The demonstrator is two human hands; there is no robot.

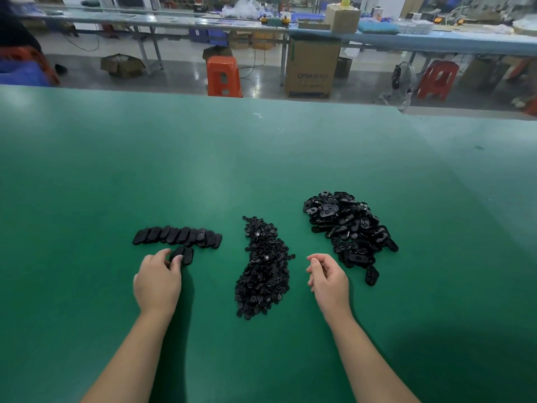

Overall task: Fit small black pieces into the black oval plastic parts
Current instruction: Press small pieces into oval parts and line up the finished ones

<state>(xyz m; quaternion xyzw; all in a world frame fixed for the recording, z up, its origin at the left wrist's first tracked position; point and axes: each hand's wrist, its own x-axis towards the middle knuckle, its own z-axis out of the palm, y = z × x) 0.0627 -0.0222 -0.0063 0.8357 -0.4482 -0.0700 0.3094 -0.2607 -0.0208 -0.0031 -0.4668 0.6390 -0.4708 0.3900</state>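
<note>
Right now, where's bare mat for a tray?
Bare: the green mat beyond all three groups, and everything left of the finished row. Crowded: the small-piece pile and oval-part heap leave narrow gaps; the left hand and right hand flank that pile.

Hands point(157, 282): two. Heaps between and beyond the hands: three kinds.
- Small black pieces point(263, 269), one heap between the hands: too many to count.
- Loose oval parts point(348, 228), one pile beyond the right hand: too many to count; one stray oval point(372, 275) just right of that hand.
- Row of ovals point(177, 236) beyond the left hand: roughly eleven, overlapping.
- Ovals point(183, 255) at the left fingertips: two.
- Orange stools point(223, 77) past the table point(261, 158): two.
</note>
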